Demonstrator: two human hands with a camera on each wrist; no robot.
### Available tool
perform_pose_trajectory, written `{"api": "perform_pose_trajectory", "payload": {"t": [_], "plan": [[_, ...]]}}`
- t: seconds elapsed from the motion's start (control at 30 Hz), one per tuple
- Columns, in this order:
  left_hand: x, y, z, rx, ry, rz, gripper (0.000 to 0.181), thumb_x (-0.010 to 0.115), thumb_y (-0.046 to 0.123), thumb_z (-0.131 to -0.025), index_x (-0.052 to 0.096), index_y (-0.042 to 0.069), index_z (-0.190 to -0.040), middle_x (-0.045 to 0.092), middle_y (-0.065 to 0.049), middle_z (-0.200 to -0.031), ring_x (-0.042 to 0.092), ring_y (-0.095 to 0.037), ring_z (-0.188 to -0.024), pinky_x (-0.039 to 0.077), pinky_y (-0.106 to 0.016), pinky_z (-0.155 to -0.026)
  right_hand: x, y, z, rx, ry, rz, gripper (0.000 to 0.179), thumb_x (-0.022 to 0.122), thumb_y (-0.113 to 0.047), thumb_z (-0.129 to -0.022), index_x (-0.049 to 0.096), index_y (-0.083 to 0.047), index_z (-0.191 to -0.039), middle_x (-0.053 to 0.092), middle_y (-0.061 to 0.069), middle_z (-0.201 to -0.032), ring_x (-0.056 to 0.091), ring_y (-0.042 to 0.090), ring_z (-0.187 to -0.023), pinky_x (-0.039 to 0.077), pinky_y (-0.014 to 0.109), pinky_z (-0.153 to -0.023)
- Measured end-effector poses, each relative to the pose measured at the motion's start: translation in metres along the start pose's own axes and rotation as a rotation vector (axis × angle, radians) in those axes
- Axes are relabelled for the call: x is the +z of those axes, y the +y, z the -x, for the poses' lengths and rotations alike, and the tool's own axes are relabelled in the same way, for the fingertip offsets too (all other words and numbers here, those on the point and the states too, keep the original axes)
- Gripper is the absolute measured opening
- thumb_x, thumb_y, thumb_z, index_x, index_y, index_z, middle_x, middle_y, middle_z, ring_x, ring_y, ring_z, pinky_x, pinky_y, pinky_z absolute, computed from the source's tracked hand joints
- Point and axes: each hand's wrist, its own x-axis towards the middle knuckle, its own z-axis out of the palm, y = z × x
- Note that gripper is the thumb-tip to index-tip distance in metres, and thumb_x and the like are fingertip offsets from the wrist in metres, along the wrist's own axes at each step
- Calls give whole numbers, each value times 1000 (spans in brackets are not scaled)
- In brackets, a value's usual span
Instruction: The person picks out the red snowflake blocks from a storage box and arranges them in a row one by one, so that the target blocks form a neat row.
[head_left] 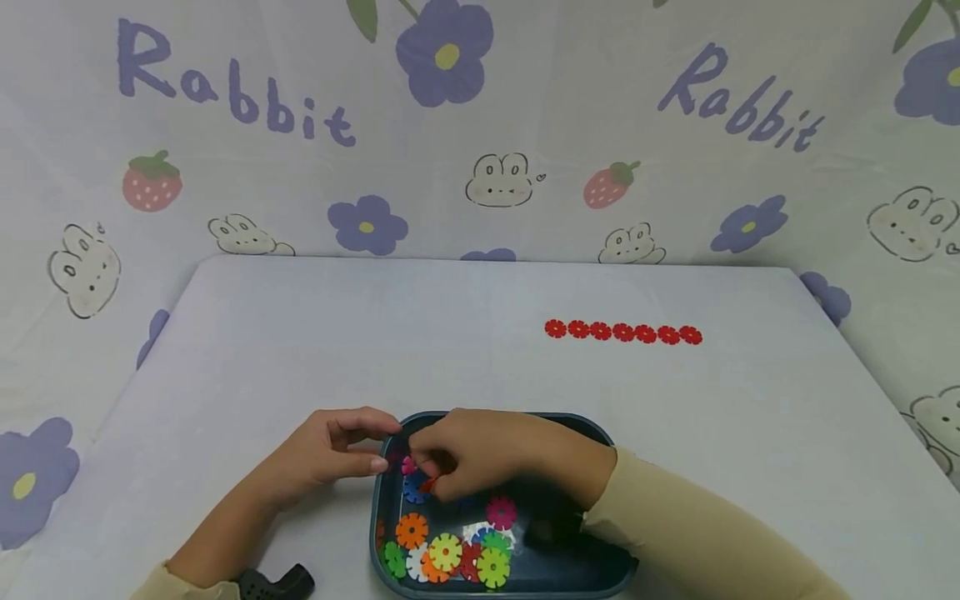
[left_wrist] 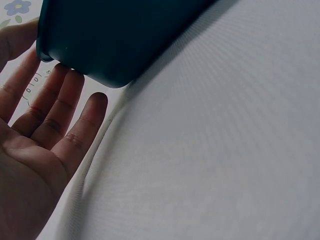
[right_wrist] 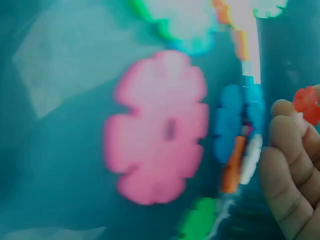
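Observation:
A dark teal tray [head_left: 577,588] holds several flower-shaped plastic pieces. My left hand [head_left: 330,450] rests against its left rim, thumb and index fingertips touching it. The left wrist view shows fairly straight fingers [left_wrist: 70,100] beside the tray's wall [left_wrist: 120,40]. Over the tray's left part, my right hand [head_left: 480,454] pinches a small red flower piece [right_wrist: 306,104] between thumb and fingers. Below that hand are a blue flower piece [head_left: 414,490] and a pink flower piece [head_left: 408,466]. A larger-looking pink flower piece [right_wrist: 157,130] is blurred close to the right wrist camera.
A row of several red flower pieces [head_left: 623,332] lies on the white table [head_left: 300,333] at the back right. Orange [head_left: 412,530], yellow [head_left: 446,552] and green [head_left: 393,558] pieces gather in the tray's near left. A black object [head_left: 277,583] shows by the left wrist.

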Motion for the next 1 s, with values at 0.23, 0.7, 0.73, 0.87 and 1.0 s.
{"api": "perform_pose_trajectory", "payload": {"t": [0.23,0.7,0.73,0.87,1.0], "plan": [[-2,0,-1,20,-14,-18,34,68,7,-90,64,3,-124,67,-6,-124,61,-18,-120,54,-30,-94,-6,-6,2,-106,81,0,27,65,-13,-93,63,-20,-119,65,-9,-82,54,2,-66,51,16,-65],[0,1,0,-13,-4,-6,34,68,5,-89,64,3,-123,66,-10,-125,61,-23,-118,55,-32,-93,-25,-24,33,-51,484,-28,41,74,-10,-87,67,-14,-127,72,2,-116,72,8,-93,56,18,-80],[0,1,0,-16,-2,-6,34,68,5,-89,64,3,-123,66,-10,-125,61,-23,-118,55,-32,-93,-27,-25,36,-44,511,-46,42,75,-10,-87,67,-14,-128,72,3,-116,72,9,-94,56,19,-80],[1,0,1,-17,11,-3,33,68,5,-89,65,4,-122,65,-12,-126,62,-24,-117,55,-31,-93,-34,-29,47,-33,593,-103,45,77,-14,-86,65,-12,-129,74,5,-111,73,11,-92,57,22,-79],[3,-1,0,-15,10,-1,33,68,5,-89,65,4,-122,64,-14,-127,61,-25,-117,54,-31,-94,-42,-31,62,-55,667,-99,47,79,-17,-83,66,-10,-128,76,3,-102,73,9,-89,58,23,-79]]}}
